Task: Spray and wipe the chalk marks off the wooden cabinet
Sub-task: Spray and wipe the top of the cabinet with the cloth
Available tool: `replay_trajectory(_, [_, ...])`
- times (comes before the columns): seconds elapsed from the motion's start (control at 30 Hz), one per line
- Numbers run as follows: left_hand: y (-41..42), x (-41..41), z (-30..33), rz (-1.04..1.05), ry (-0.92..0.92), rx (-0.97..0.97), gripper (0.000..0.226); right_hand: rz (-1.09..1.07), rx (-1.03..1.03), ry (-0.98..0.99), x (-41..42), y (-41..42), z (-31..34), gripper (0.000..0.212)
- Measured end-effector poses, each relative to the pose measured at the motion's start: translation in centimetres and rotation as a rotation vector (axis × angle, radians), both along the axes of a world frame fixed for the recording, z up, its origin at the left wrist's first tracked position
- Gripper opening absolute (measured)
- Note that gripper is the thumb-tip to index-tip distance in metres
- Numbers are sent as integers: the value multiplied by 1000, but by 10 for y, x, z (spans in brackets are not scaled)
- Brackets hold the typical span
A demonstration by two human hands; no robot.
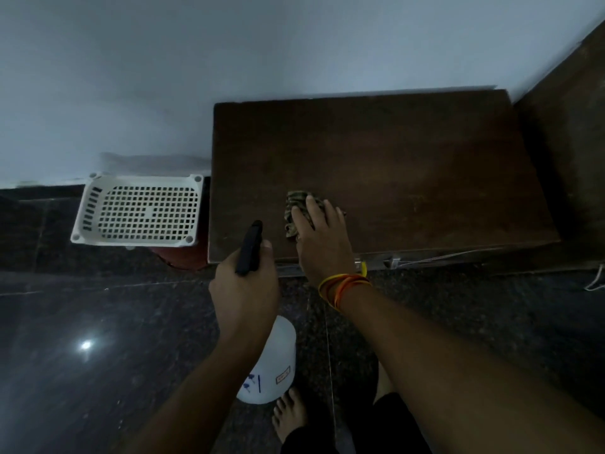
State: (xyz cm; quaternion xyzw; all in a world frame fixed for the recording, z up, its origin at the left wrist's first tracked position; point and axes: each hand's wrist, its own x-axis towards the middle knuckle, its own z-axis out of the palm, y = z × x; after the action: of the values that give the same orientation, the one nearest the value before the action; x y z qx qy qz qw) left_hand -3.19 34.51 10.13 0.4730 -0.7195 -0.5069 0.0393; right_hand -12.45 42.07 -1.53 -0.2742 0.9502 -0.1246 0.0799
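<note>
Pressing cloth (296, 208) flat-fingered on cabinet (409, 165) – right hand (322, 239); left hand (245, 290) grips spray bottle (268, 365)

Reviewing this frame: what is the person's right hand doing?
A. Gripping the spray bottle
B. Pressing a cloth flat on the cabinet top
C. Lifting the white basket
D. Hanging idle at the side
B: the right hand lies with straight fingers on the patterned cloth on the wooden cabinet top, while the left hand grips the spray bottle.
</note>
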Motion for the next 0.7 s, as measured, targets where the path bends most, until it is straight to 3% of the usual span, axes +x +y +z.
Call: replay_trajectory(0.7, [-83, 62, -13, 126, 16, -34, 36, 89, -82, 35, 49, -119, -6, 42])
